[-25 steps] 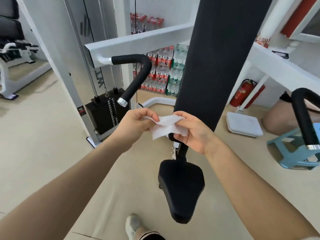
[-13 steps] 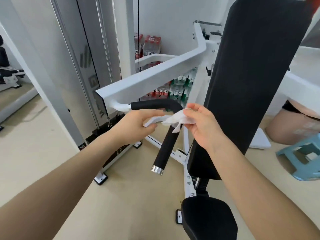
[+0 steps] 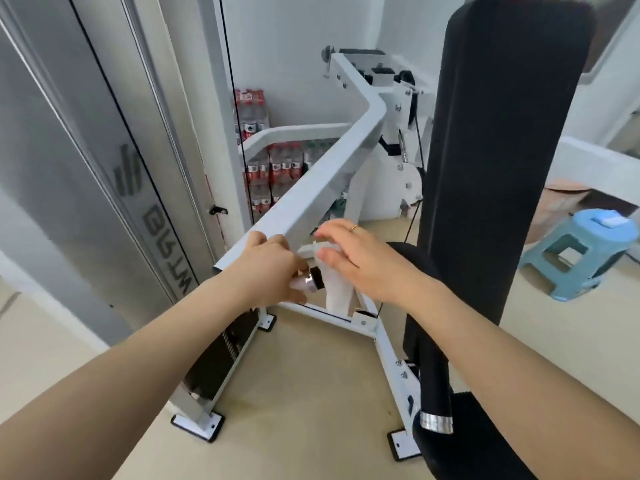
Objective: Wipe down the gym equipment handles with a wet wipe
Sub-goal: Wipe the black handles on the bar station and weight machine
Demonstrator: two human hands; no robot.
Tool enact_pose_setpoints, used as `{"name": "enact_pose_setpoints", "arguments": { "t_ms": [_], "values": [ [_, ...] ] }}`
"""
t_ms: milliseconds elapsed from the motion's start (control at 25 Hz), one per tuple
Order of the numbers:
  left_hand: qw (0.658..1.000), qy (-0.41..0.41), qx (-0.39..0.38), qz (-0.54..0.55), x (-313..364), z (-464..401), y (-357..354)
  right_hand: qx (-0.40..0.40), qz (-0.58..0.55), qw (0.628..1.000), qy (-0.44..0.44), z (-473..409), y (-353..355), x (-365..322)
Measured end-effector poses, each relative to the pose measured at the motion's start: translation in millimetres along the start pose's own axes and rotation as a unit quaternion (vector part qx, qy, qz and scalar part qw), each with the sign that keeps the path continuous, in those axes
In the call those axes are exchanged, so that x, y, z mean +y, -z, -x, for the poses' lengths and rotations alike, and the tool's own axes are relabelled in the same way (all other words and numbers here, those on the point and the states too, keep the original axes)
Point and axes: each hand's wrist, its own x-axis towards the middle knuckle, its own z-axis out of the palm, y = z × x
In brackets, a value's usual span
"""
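Beige gym flooring (image 3: 304, 382) and pale walls frame a white-painted steel exercise machine, seen from above. At far left, a frosted grey panel (image 3: 86, 174) shields the weight stack. Further right, shrink-wrapped packs of bottled water (image 3: 273, 168) are stacked against the back wall behind the white square-section steel arm (image 3: 311, 199).

Beneath that arm, the left hand (image 3: 268, 273) is closed around the near end of the black foam-covered handle (image 3: 317, 277), just by its chrome end cap (image 3: 308, 281). The thin white wet wipe (image 3: 334, 289) is draped over the handle, its lower part hanging limp. The right hand (image 3: 363, 263), a gold ring (image 3: 354, 228) on one finger, is held over the wipe with fingers loosely spread, the thumb pressed to the cloth.

The wipe is judged light, soft and damp, likely to bunch or slip unless wrapped round the grip and pinched through. The foam is expected to give slightly; the handle itself is rigid and fixed.

To the right, a tall black padded backrest (image 3: 502, 150) is seen, a second black handle with a chrome band (image 3: 433, 375) below it, and a light-blue plastic stool (image 3: 581, 251) beyond.
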Motion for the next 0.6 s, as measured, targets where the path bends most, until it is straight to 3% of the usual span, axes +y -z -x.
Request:
{"name": "enact_pose_setpoints", "arguments": {
  "t_ms": [120,200,320,440,520,600],
  "values": [
    [0.999,-0.031,0.000,0.030,-11,-2,-7,-0.085,0.228,0.970,-0.019,-6,-10,9],
    [0.998,-0.047,0.011,0.034,-13,-4,-9,-0.089,0.312,0.946,-0.024,3,-8,17],
    [0.997,-0.074,0.025,0.003,-15,-5,-7,-0.024,0.381,0.924,-0.002,1,-17,4],
    [0.994,-0.099,0.044,-0.022,-16,-4,-8,-0.027,0.414,0.909,0.028,-5,-39,-9],
    [0.993,-0.103,0.055,-0.010,-16,-4,-10,0.002,0.426,0.904,0.021,1,-25,1],
    [0.993,-0.104,0.059,0.003,-18,-3,-12,0.033,0.408,0.912,-0.042,12,-10,8]
  ]
}}
